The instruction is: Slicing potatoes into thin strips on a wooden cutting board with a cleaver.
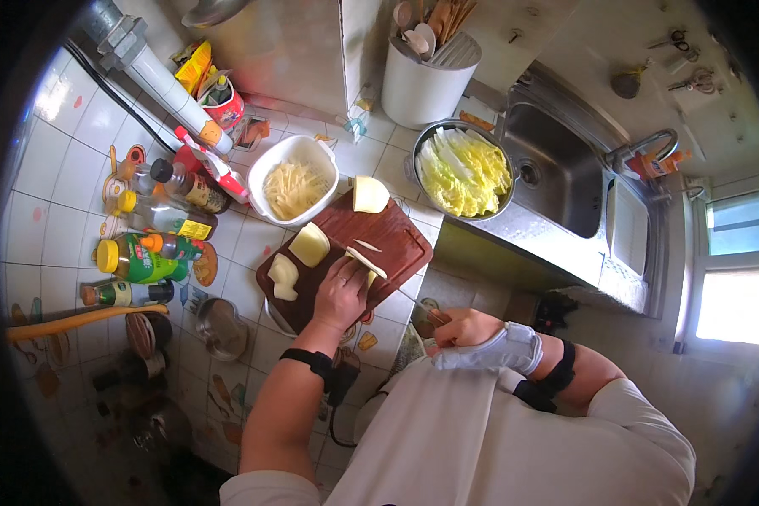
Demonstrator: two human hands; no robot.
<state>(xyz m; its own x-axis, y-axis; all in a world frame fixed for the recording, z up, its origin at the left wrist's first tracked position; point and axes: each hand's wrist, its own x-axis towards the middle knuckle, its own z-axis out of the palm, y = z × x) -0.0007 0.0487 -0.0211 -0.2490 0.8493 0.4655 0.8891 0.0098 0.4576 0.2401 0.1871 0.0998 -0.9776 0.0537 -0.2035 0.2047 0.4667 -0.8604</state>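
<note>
A dark wooden cutting board (329, 221) lies tilted on the tiled counter. My left hand (341, 294) rests on it with bent fingers, holding a pale peeled potato piece (367, 263) near the board's right side. A thin cut sliver (368, 245) lies just beyond my fingertips. Around it sit a large potato chunk (370, 195), a stack of pieces (310, 245) and smaller flat-cut pieces (284, 277). Off the board's right edge, my right hand (468, 327), in a grey wrist wrap, grips the handle of a knife (439, 317). Its blade appears nearly edge-on, pointing toward the board.
A white plastic basket (321, 152) of pale shreds touches the board's far side. Right of it stand a metal bowl (513, 183) of cabbage leaves and a steel sink (563, 164). Several bottles (183, 209) line the left, near a clear bowl (222, 329). A white utensil holder (417, 88) stands behind.
</note>
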